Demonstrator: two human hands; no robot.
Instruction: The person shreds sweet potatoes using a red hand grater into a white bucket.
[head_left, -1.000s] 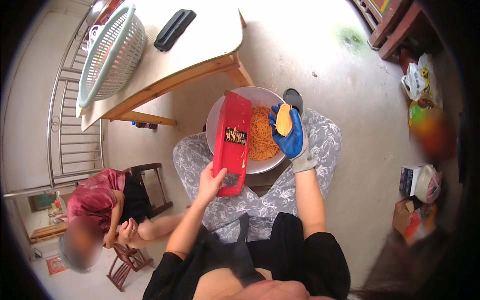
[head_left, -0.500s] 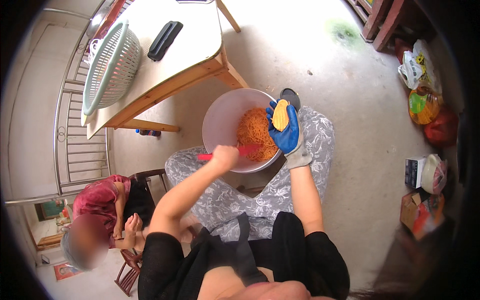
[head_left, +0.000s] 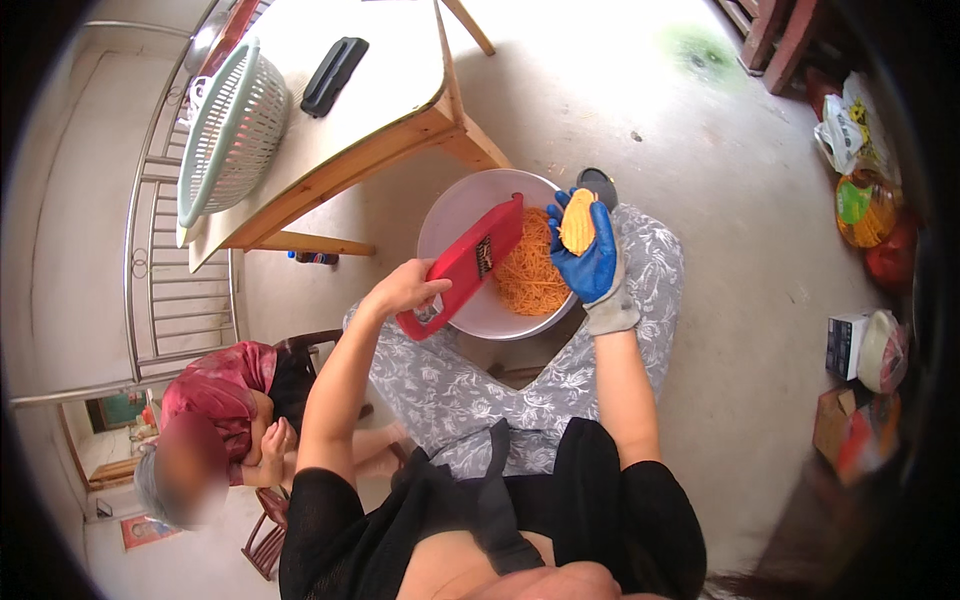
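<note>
My bare left hand (head_left: 408, 288) grips the handle end of a red grater (head_left: 462, 287), tilted over a large whitish tub (head_left: 445, 215). The grater's slotted blade patch faces up, and its far end is near the tub's far side. In the tub lies a heap of thin orange shreds (head_left: 537, 278). My right hand (head_left: 590, 268), in a blue-coated glove with a grey cuff, is turned palm up at the tub's right rim. Its fingers curl round an orange-yellow piece of root vegetable (head_left: 578, 222) with a ridged cut face.
A wooden table (head_left: 350, 165) stands ahead to the left, bearing a pale green basket (head_left: 235, 135) and a black case (head_left: 334, 76). Another person (head_left: 235, 400) sits at the left. Along the right are bags (head_left: 845, 135), a white box (head_left: 846, 345) and a carton (head_left: 835, 425). A dark slipper (head_left: 598, 185) shows beyond the tub.
The grater has turned from nearly edge-on, low in the tub, to lifted with its broad face showing. My right hand still holds the vegetable piece. The whole view has shifted slightly.
</note>
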